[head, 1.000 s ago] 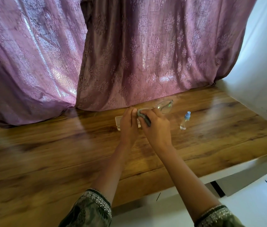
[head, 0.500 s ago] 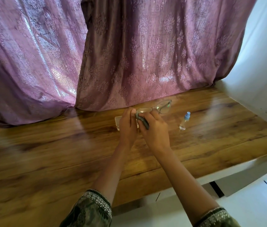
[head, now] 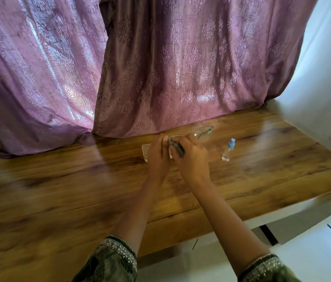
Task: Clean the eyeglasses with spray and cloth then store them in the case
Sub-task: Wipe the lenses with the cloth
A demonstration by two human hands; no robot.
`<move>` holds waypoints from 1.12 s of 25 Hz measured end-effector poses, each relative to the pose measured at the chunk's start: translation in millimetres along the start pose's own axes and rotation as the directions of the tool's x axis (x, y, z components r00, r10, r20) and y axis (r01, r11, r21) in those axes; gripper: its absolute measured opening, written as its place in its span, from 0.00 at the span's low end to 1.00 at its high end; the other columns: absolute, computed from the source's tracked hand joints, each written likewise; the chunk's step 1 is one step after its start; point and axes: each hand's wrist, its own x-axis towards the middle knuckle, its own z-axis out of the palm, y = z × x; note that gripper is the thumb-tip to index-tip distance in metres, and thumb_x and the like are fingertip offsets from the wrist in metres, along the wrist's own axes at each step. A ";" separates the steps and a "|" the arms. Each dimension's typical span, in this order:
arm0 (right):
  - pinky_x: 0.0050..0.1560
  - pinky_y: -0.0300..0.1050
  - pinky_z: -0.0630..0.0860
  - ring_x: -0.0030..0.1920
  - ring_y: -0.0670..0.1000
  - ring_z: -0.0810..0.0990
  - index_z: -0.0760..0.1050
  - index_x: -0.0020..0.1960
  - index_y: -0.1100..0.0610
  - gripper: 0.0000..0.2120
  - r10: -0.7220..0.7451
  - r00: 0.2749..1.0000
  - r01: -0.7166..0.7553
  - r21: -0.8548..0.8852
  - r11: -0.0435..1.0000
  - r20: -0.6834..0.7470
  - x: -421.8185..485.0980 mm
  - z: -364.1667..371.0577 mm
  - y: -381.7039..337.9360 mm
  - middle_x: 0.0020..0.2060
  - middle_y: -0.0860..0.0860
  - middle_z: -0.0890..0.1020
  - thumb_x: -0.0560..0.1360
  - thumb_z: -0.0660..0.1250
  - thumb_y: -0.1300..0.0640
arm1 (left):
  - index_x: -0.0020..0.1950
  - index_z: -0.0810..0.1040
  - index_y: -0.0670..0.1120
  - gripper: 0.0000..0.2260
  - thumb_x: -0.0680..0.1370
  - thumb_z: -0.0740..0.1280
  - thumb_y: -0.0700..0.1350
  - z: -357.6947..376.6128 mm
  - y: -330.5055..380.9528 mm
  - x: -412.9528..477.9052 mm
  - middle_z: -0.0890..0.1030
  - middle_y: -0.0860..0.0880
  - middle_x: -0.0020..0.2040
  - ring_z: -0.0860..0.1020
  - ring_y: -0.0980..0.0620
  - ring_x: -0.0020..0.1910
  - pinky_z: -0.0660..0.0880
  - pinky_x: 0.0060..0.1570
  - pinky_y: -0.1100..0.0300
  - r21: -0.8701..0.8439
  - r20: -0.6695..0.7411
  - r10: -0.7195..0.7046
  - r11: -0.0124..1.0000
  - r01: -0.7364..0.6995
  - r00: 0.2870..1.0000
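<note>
The clear-lensed eyeglasses point(head: 202, 133) are held just above the wooden table point(head: 59, 190), near its far middle. My left hand point(head: 157, 154) grips their left side. My right hand point(head: 192, 158) pinches a dark grey cloth point(head: 177, 148) against the left lens. The right lens sticks out free past my right hand. A pale, flat glasses case point(head: 145, 150) lies on the table under my left hand, mostly hidden. The small clear spray bottle point(head: 228, 150) with a blue cap stands upright to the right of my hands.
Purple patterned curtains point(head: 160, 68) hang down onto the table's far edge, right behind the glasses. A white wall point(head: 327, 88) borders the table on the right. The table's front edge point(head: 282, 216) runs diagonally at lower right.
My hands and the glasses have shifted only slightly. The cloth has moved a little on the left lens under my right fingers.
</note>
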 end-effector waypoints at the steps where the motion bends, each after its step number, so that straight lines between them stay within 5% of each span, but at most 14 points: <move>1: 0.36 0.48 0.79 0.38 0.56 0.80 0.79 0.49 0.59 0.09 -0.019 1.000 0.019 0.010 1.000 0.016 -6.3 1.4 -0.2 0.43 0.55 0.80 0.69 0.70 0.60 | 0.41 0.70 0.45 0.15 0.78 0.50 0.52 -1.5 0.5 0.8 0.71 0.55 0.35 0.70 0.59 0.35 0.68 0.37 0.60 0.007 -0.006 -0.006 1.000 0.006 1.000; 4: 0.36 0.49 0.80 0.37 0.54 0.80 0.80 0.49 0.59 0.08 0.005 1.000 -0.005 0.020 1.000 0.006 -13.3 -5.3 8.6 0.43 0.55 0.80 0.70 0.71 0.62 | 0.41 0.69 0.47 0.15 0.78 0.49 0.54 -5.5 1.7 2.4 0.70 0.58 0.34 0.71 0.62 0.34 0.66 0.35 0.70 0.066 -0.030 -0.005 0.998 0.007 1.000; 8: 0.38 0.39 0.73 0.37 0.55 0.80 0.81 0.48 0.61 0.07 0.079 0.994 -0.079 -0.008 0.997 -0.072 9.3 -14.1 13.4 0.43 0.57 0.81 0.70 0.70 0.62 | 0.43 0.71 0.48 0.15 0.77 0.50 0.54 -4.6 1.9 2.2 0.72 0.59 0.36 0.72 0.63 0.36 0.67 0.38 0.70 0.067 -0.036 -0.006 0.998 0.009 0.999; 15: 0.34 0.47 0.79 0.37 0.55 0.80 0.79 0.47 0.60 0.07 -0.035 0.999 0.035 0.023 0.999 -0.004 -10.4 4.5 -3.0 0.43 0.56 0.81 0.69 0.71 0.62 | 0.40 0.68 0.46 0.11 0.80 0.52 0.45 -8.5 3.1 4.1 0.69 0.57 0.34 0.70 0.64 0.33 0.66 0.36 0.70 0.023 -0.021 -0.033 0.999 0.034 0.999; 22: 0.39 0.43 0.74 0.39 0.56 0.80 0.81 0.48 0.60 0.08 0.082 0.994 -0.081 0.008 0.997 -0.070 13.0 -8.9 5.5 0.44 0.56 0.81 0.70 0.70 0.61 | 0.43 0.71 0.46 0.19 0.78 0.49 0.58 -10.8 3.8 0.1 0.71 0.56 0.36 0.71 0.65 0.36 0.66 0.37 0.69 0.044 -0.038 0.041 0.998 -0.039 0.998; 25: 0.37 0.48 0.77 0.38 0.58 0.80 0.80 0.47 0.59 0.07 0.018 1.000 -0.018 0.003 1.000 -0.011 5.1 2.8 -4.7 0.43 0.57 0.81 0.69 0.70 0.60 | 0.41 0.71 0.50 0.16 0.79 0.50 0.56 -11.0 3.3 0.0 0.71 0.55 0.35 0.70 0.63 0.34 0.67 0.35 0.63 0.031 -0.033 0.018 0.999 -0.017 0.999; 28: 0.34 0.47 0.78 0.37 0.56 0.80 0.80 0.46 0.59 0.06 -0.010 1.000 0.009 0.014 1.000 0.027 -13.6 4.8 -1.8 0.43 0.56 0.81 0.70 0.70 0.61 | 0.38 0.67 0.55 0.12 0.77 0.49 0.54 -13.1 2.6 -0.3 0.69 0.58 0.34 0.70 0.63 0.34 0.65 0.35 0.68 0.044 -0.041 -0.009 0.999 0.011 0.999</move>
